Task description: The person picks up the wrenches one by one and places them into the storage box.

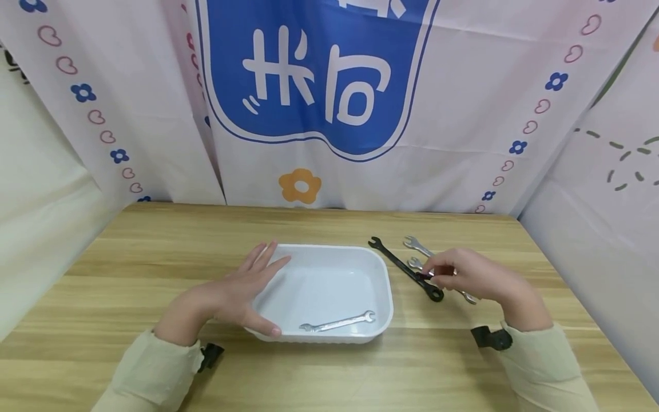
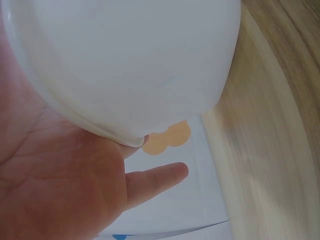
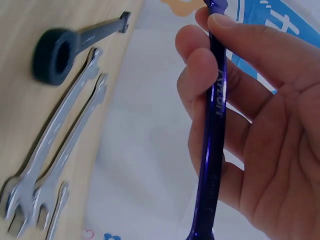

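Right hand (image 1: 479, 276) pinches a purple wrench (image 3: 210, 145); left hand (image 1: 237, 294) spread at a white tray (image 1: 319, 280)

Head view: The tray stands on the wooden worktop (image 1: 329, 377), a single wrench (image 1: 337, 324) lying in it along the near wall. The left hand's grip is wide, fingers splayed over the tray's left side and thumb at the near rim, with nothing pinched. Right of the tray, the right hand is over a black wrench (image 1: 399, 263) and loose silver wrenches (image 1: 421, 247), partly covering them. The purple wrench shows here only as a dark sliver at the fingertips.

Left wrist view: The tray's white outer side fills much of the frame. The palm lies against the rim, and one finger points straight out in front of a pale cloth (image 2: 175, 215) with an orange flower (image 2: 156, 142). The wrench inside is hidden from this side.

Right wrist view: The right grip is closed on the purple wrench, thumb and fingertips on its shaft, pale lettering visible along it. Past it, the black wrench's ring end looms large, beside two longer silver wrenches and a smaller one, unclear in the head view.
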The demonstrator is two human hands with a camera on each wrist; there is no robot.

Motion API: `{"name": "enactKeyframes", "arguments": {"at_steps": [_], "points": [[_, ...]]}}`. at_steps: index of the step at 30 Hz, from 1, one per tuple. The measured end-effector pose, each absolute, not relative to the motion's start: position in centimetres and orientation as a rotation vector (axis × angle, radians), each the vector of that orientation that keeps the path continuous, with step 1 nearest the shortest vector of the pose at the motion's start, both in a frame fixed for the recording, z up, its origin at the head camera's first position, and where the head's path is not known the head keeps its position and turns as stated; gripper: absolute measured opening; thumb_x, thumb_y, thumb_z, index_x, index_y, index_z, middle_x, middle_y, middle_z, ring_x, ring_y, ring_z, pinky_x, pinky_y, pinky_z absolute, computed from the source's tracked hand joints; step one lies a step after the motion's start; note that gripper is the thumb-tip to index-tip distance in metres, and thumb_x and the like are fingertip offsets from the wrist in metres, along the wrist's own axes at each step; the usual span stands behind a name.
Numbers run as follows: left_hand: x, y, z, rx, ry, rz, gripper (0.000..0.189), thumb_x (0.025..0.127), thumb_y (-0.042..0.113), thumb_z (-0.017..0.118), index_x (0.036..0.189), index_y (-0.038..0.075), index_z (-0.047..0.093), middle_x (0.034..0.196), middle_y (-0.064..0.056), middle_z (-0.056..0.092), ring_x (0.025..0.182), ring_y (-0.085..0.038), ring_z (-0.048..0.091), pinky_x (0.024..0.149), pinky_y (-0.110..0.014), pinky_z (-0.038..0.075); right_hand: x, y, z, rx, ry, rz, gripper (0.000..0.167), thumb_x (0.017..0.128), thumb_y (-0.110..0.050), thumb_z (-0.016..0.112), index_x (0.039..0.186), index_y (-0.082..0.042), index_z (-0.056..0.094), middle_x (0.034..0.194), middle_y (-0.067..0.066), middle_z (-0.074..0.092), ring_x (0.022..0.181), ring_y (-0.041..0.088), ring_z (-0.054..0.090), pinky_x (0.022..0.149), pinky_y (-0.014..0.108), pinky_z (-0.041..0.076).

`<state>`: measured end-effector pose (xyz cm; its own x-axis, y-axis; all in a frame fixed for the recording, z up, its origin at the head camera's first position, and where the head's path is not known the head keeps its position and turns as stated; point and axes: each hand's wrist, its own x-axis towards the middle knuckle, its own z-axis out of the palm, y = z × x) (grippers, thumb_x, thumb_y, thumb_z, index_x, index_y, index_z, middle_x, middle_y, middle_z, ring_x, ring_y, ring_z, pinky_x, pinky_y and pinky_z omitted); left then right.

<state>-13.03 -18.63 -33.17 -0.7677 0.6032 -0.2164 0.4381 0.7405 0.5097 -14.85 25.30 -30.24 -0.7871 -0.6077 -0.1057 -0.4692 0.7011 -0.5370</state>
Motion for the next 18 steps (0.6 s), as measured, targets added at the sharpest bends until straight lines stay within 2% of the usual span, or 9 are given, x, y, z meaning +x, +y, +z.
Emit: {"name": "enactKeyframes", "arguments": {"at_steps": [10,18], "points": [[-13.2,-18.6,-33.2,0.796,2.58,0.601,0.129,0.069,0.067,0.079,0.161,0.015,0.006,0.165,-0.013,-0.024,0.151,-0.042,-0.021,0.11,-0.078,0.014,-15.6,22.7,-29.3,-0.923,2.674,-0.686,0.019,0.092,-0.004,0.065,0.106,-0.012,0.075,0.095,-0.001,0.073,0.077,0.006,0.058,0.07,0.023,0.052],[-13.1,-18.6,-33.2,0.789,2.58,0.597,0.13,0.068,0.067,0.08,0.161,0.016,0.005,0.165,-0.013,-0.024,0.151,-0.041,-0.022,0.11,-0.078,0.015,-16.0,20.7,-29.0,-0.95,2.677,-0.68,0.018,0.092,-0.006,0.065,0.105,-0.014,0.075,0.09,-0.005,0.07,0.075,0.007,0.056,0.067,0.023,0.051]]}}
